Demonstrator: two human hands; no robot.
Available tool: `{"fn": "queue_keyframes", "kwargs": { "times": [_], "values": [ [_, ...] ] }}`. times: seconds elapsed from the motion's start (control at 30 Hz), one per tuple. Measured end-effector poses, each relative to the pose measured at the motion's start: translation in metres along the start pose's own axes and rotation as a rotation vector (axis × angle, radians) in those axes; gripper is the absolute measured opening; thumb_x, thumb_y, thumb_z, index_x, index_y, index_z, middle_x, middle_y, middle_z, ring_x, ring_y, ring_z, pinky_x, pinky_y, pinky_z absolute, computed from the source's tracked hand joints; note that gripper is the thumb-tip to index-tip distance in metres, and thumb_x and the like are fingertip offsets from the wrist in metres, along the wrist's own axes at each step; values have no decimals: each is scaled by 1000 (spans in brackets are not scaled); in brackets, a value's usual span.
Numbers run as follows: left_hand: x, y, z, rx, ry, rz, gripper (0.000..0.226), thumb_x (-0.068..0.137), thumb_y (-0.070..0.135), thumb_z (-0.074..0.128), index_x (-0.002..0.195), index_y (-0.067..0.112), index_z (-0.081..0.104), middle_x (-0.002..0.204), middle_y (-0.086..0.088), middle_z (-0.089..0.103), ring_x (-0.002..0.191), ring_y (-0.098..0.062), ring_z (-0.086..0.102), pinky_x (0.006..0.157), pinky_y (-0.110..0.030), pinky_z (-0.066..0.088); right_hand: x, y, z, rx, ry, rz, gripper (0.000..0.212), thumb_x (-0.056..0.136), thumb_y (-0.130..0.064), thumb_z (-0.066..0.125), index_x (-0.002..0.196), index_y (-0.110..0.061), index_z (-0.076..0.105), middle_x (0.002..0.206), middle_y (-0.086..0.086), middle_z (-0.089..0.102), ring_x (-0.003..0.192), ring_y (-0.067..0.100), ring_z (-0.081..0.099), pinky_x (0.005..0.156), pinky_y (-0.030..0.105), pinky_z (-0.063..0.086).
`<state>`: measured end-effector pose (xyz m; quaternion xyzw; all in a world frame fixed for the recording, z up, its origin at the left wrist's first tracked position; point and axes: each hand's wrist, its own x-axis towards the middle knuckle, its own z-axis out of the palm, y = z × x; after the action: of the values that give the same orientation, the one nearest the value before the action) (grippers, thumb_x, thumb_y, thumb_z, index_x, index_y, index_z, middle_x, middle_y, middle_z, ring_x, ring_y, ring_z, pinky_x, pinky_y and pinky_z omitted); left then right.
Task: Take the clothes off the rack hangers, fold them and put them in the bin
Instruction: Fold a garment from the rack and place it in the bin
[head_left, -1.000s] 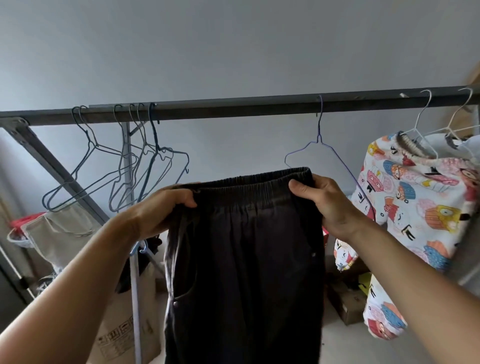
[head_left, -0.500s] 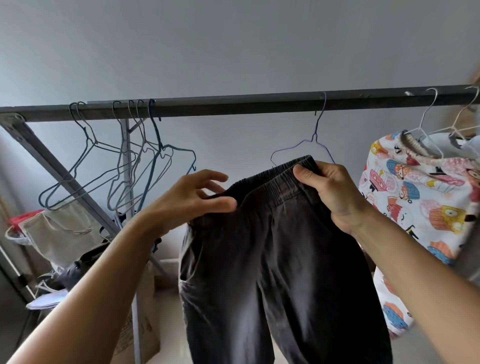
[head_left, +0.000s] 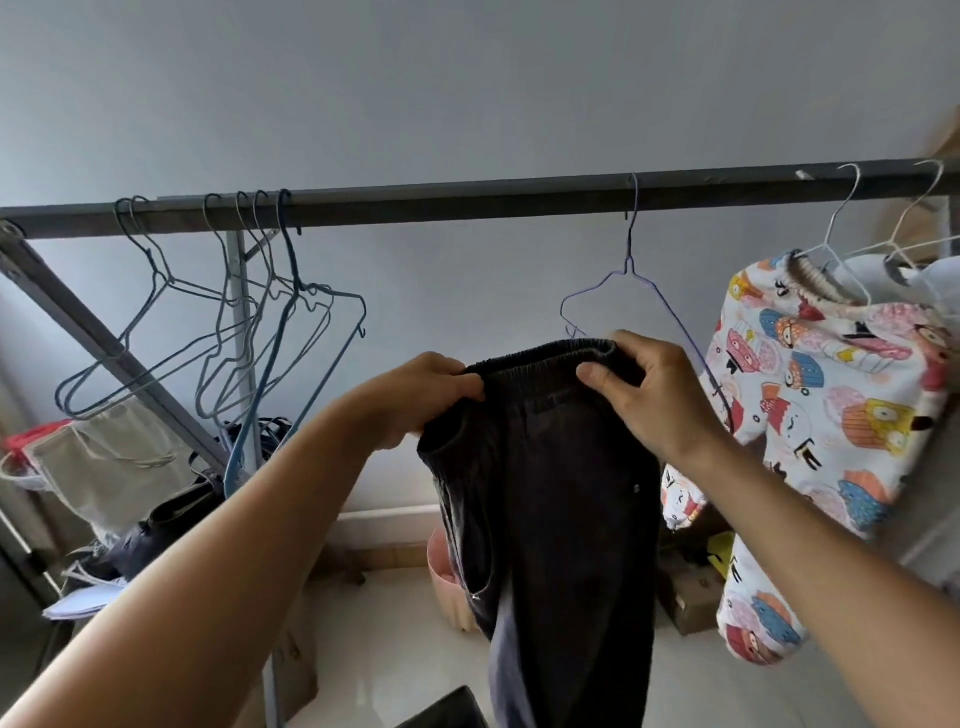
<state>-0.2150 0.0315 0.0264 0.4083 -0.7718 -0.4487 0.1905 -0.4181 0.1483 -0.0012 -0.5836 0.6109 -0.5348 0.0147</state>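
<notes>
Grey wall and steel rail (head_left: 467, 200) back the scene. Past the bare hangers (head_left: 234, 338), the left hand (head_left: 421, 400), splayed half a second ago, now grips the waistband of the dark trousers (head_left: 561, 519) beside the grasping right hand (head_left: 649, 395). Clear of the purple hanger (head_left: 628, 270), they hang waistband up, long axis vertical; folding appears begun.

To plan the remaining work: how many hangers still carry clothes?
2, both at the rail's right end: one hanger holds the printed top, the other a white garment at the frame edge. More may hide beyond it.
</notes>
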Motion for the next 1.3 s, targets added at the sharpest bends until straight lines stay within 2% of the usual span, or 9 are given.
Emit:
{"fn": "queue_keyframes", "kwargs": {
  "times": [0.2, 0.33, 0.43, 0.57, 0.73, 0.9, 1.07, 1.2, 1.3],
  "values": [
    [-6, 6, -7, 244, -9, 62, 5, 82, 18, 64, 82, 18, 70, 72, -6, 67, 67, -20, 66, 69, -31, 53, -5, 10, 9, -150, 24, -140, 5, 92, -15, 63, 96, -12, 60, 86, -3, 63, 81, 15, 58, 71, 27, 46],
    [-12, 16, -12, 480, -58, 110, 10, 81, 19, 59, 77, 15, 67, 75, -12, 66, 69, -21, 61, 71, -35, 51, 2, 6, 11, -139, -39, -141, 4, 94, -13, 60, 94, -16, 57, 81, -9, 58, 74, 7, 54, 64, 9, 38],
    [-11, 15, -6, 546, -14, 131, 13, 86, 13, 50, 83, 8, 62, 71, -5, 60, 66, -19, 56, 66, -31, 45, 5, 2, 16, -69, -77, -119, 7, 96, -11, 57, 93, -17, 54, 79, -10, 58, 75, 0, 56, 62, 7, 39],
    [-12, 15, -4, 467, -4, 176, 16, 84, 17, 51, 80, 3, 59, 67, -2, 56, 62, -17, 52, 63, -32, 41, 12, 6, 15, -82, -64, -103, 4, 96, -13, 56, 93, -11, 54, 79, 1, 61, 75, 12, 58, 62, 15, 40],
    [-14, 20, -9, 464, 17, 130, 37, 77, 49, 74, 71, 13, 69, 61, 1, 63, 54, -13, 57, 55, -26, 44, 13, 8, 14, -86, -39, -78, 6, 94, -14, 60, 94, -8, 58, 81, 4, 63, 79, 21, 59, 67, 25, 43],
    [-3, 10, -5, 221, 131, -93, 28, 86, 25, 70, 94, -2, 67, 86, -18, 70, 73, -30, 66, 72, -38, 56, -9, -1, 31, -108, 59, -62, 12, 87, -23, 69, 89, -15, 61, 77, -4, 65, 74, 16, 61, 68, 29, 48],
    [-4, 8, 4, 32, 171, -195, 8, 88, 7, 55, 86, -1, 56, 69, -16, 55, 58, -25, 53, 55, -28, 40, -35, -13, 53, -25, -15, -43, 15, 89, -27, 67, 87, -16, 57, 72, -7, 65, 63, 3, 60, 57, 16, 45],
    [-13, 13, 9, -43, 222, -205, 18, 91, -1, 45, 75, -1, 53, 38, -4, 51, 27, -13, 48, 33, -15, 37, -45, -18, 66, 101, -69, -12, 22, 94, -34, 61, 82, -17, 54, 65, -6, 60, 58, 8, 56, 53, 26, 44],
    [-16, 14, 9, -127, 262, -173, 15, 92, -3, 42, 84, -5, 55, 57, -14, 57, 30, -15, 55, 33, -19, 43, -51, -25, 71, 240, -148, 39, 38, 87, -58, 58, 99, -23, 57, 81, -11, 65, 71, 1, 62, 63, 20, 49]
  ]
}}
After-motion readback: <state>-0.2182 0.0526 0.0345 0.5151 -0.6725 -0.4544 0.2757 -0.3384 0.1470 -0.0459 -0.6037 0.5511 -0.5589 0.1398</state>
